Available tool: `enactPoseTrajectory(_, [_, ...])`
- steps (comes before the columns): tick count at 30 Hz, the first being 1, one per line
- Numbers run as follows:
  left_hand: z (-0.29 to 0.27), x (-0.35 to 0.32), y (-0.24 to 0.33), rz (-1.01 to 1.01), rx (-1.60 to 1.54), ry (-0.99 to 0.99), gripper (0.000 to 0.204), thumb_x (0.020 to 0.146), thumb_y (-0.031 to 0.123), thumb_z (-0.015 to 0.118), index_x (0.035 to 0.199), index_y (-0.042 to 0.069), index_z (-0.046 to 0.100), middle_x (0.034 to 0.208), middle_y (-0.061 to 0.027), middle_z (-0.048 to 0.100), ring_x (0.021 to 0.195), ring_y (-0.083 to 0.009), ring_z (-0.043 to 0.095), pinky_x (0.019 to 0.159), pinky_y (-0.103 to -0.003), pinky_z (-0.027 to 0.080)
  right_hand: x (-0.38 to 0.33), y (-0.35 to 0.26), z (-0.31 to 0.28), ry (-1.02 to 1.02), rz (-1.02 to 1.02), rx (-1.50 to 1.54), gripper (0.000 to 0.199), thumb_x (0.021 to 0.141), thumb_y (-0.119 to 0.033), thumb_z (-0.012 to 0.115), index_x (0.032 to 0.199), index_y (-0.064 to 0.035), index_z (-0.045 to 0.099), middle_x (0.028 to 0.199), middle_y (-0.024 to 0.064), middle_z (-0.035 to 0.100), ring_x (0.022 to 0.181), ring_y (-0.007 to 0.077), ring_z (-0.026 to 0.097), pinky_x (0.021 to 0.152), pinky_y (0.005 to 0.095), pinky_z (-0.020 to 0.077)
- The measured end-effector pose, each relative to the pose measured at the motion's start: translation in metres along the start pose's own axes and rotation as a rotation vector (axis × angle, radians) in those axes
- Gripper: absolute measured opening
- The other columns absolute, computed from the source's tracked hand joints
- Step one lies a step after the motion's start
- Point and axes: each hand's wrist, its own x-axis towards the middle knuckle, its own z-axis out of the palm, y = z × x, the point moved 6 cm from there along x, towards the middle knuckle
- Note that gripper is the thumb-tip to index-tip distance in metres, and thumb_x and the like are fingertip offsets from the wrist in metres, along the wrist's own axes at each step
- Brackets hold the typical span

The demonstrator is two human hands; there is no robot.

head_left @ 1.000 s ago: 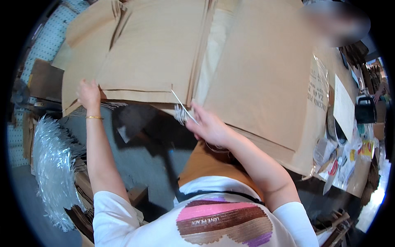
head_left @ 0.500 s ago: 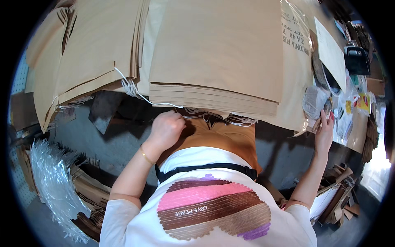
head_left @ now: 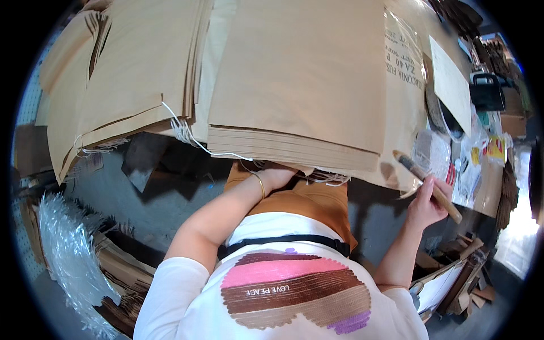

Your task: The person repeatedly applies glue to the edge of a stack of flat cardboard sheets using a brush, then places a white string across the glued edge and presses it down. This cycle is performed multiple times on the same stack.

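In my right hand (head_left: 426, 205) is a wooden-handled brush (head_left: 420, 171), its fingers closed around the handle. The brush slants up and left over the right part of the table, its tip near the edge of the paper stack. My left hand (head_left: 277, 177) reaches under the near edge of a stack of brown paper bags (head_left: 300, 85), beside the white strings (head_left: 334, 179) that hang there. Its fingers are hidden by the stack. A white string (head_left: 218, 153) runs from the left stack to the place by my left wrist.
Another pile of brown paper bags (head_left: 133, 62) lies on the left. At the right are a white board (head_left: 451, 79), a black container (head_left: 486, 92), clear plastic (head_left: 432, 152) and red-handled scissors (head_left: 450, 174). Shiny plastic strands (head_left: 71, 255) hang at the lower left.
My right hand has lifted the brush from among the things at the right and brought it left and nearer. My left hand has moved right, under the stack's edge.
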Motion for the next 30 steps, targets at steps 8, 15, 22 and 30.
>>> enactPoseTrajectory(8, [-0.012,-0.007,-0.019,0.058,0.161,0.19,0.031,0.091,0.022,0.048,0.111,0.003,0.06,0.116,-0.0176,0.059,0.11,-0.0343,0.053,0.095,-0.042,0.041,0.002,-0.056,0.078,-0.034,0.217,0.484,0.009,0.088,-0.007,0.059,0.085,0.0013,0.062,0.077,0.0056,0.06,0.056,0.0063,0.047,0.052,0.0188,0.039])
enactPoseTrajectory(15, [-0.022,-0.06,0.022,0.135,0.632,-0.138,0.018,0.076,0.011,0.055,0.091,0.003,0.06,0.088,-0.015,0.059,0.091,-0.0306,0.057,0.077,-0.04,0.047,-0.03,-0.091,0.187,-0.591,0.429,0.43,0.012,0.089,-0.009,0.06,0.092,0.0017,0.066,0.084,0.0068,0.066,0.068,0.009,0.059,0.059,0.0211,0.048])
enactPoseTrajectory(22, [-0.081,-0.121,0.075,0.139,0.575,0.188,0.014,0.07,0.006,0.056,0.082,0.001,0.052,0.09,-0.0152,0.056,0.083,-0.0305,0.054,0.07,-0.038,0.044,-0.036,-0.11,0.237,-0.711,0.288,0.374,0.008,0.086,-0.006,0.066,0.085,0.0017,0.067,0.079,0.003,0.066,0.069,0.0071,0.058,0.062,0.0227,0.0475])
enactPoseTrajectory(30, [-0.15,-0.083,0.083,0.111,1.04,0.479,0.019,0.067,0.002,0.058,0.085,0.001,0.053,0.126,-0.0245,0.052,0.086,-0.0261,0.054,0.075,-0.033,0.046,-0.041,-0.104,0.276,-0.791,0.1,0.143,0.013,0.077,-0.013,0.066,0.074,-0.0001,0.065,0.062,0.0144,0.06,0.054,0.0246,0.059,0.055,0.0308,0.048])
